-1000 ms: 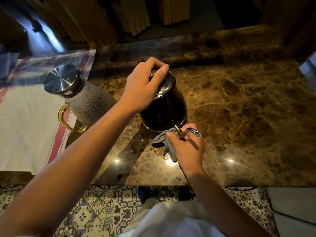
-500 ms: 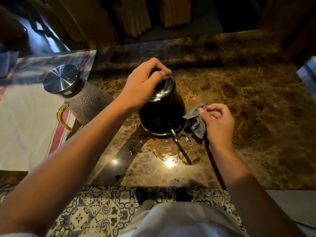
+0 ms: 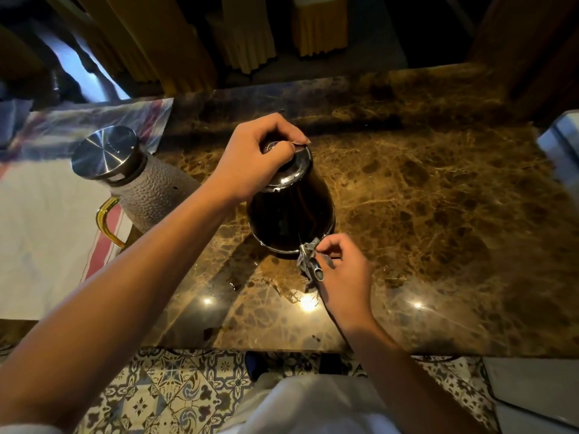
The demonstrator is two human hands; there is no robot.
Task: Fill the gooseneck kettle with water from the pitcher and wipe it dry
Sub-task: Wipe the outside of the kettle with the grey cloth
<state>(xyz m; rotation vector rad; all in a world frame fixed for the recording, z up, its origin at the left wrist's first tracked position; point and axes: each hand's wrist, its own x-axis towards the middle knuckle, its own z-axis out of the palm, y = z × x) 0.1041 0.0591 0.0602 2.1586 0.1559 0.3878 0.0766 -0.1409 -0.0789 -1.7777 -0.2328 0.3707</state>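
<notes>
Standing near the middle of the brown marble tabletop (image 3: pixel 438 198), dark gooseneck kettle (image 3: pixel 291 214), lid on, spout (image 3: pixel 315 269) turned toward the wearer. Pinned at the lid knob by the left hand (image 3: pixel 253 164), fingers closed over the top, probably to stop the body turning or sliding under the wiping. Pinched in the right hand (image 3: pixel 341 274), a small grey cloth (image 3: pixel 305 255) wrapped round the base of the thin spout, likely to catch drips where the tube met the body. Set well off to the left, the textured pitcher (image 3: pixel 141 183) with steel cap and yellow handle, partly on a white cloth with red stripes (image 3: pixel 47 230). Glossy stone, wet smears and lamp reflections near the front edge; patterned floor tiles (image 3: pixel 175 386) below; yellow drapes (image 3: pixel 250 32) behind in a dim room
</notes>
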